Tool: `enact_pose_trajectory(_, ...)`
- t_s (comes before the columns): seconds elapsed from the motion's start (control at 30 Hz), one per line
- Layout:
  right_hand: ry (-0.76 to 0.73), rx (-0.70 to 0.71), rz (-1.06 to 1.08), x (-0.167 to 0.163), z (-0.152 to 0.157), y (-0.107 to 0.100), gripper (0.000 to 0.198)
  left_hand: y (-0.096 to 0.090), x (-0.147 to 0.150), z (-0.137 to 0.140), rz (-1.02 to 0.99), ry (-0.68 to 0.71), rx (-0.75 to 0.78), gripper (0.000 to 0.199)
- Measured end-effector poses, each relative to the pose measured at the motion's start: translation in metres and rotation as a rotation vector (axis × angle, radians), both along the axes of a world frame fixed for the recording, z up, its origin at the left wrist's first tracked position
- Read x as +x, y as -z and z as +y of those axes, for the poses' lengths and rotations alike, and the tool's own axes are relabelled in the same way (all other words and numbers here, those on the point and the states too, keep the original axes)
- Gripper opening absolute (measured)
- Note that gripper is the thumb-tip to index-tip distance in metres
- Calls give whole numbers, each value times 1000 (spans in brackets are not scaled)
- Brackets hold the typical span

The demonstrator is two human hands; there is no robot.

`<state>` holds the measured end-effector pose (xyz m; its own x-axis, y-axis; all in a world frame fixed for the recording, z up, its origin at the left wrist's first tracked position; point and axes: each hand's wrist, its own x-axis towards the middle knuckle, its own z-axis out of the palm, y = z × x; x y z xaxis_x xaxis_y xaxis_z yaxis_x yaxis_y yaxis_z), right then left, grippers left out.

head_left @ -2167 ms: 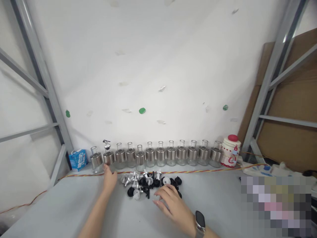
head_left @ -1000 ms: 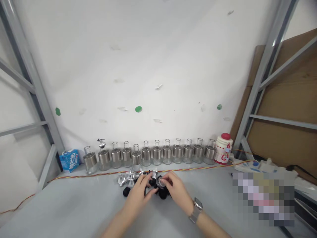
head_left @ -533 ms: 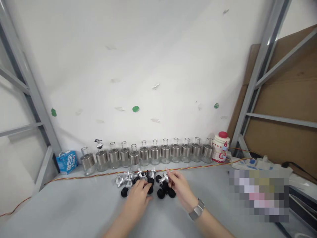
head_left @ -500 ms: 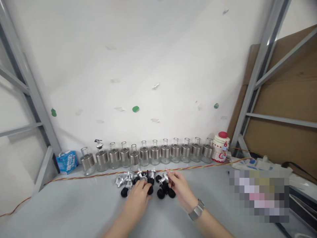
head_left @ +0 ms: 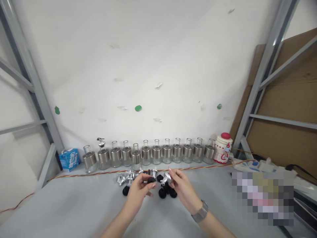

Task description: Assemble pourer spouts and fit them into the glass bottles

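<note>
Between the thumb and fingers of my left hand (head_left: 139, 191) is a round black rubber stopper (head_left: 151, 180). My right hand (head_left: 183, 187) pinches a silver metal pourer spout (head_left: 166, 178), its narrow end pointing down and left toward the stopper; the two parts are apart. Below and around my hands lie several loose black stoppers (head_left: 162, 193) and a cluster of silver spouts (head_left: 121, 179) on the grey table (head_left: 81, 208). Part of the pile is hidden by my left hand.
Along the wall stands a row of glass bottles (head_left: 156, 152) with steel bands. One bottle (head_left: 104, 159) carries a pourer top (head_left: 101, 142). A blue carton (head_left: 69, 160) is at the left, a white and red jar (head_left: 222, 148) at the right. A twisted cord (head_left: 99, 174) runs before the bottles.
My left hand has lifted from the pile and now holds a black stopper up near the spout. My right hand still holds the spout, nearly in place. The view has shifted slightly.
</note>
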<state>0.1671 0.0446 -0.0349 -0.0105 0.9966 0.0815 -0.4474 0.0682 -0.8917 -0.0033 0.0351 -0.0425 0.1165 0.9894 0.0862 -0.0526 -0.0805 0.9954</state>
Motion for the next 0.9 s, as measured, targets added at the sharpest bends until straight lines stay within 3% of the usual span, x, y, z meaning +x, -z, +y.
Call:
enact_pose_trajectory(0.1,-59,-83,60,-6,-8,-5,28,-11,1,-7,-331,112,-147,21)
enact_pose_trajectory(0.2,-161,-207,67,-9,-11,-3,29,-14,-1,-11,-465,170,-235,21)
enact_pose_trajectory(0.37,-196,-349,75,-6,-7,4,31,-5,-5,-2,-493,25,-261,28)
enact_pose_trajectory(0.53,-223,-232,158,-5,-9,2,22,-1,-11,6,-511,-26,-246,27)
enact_pose_trajectory(0.73,-266,-181,59,-9,-15,-4,28,4,-13,6,-385,46,-332,45)
enact_pose_trajectory(0.9,-333,-139,-71,-17,-21,-3,33,4,-9,5,-389,53,-258,49)
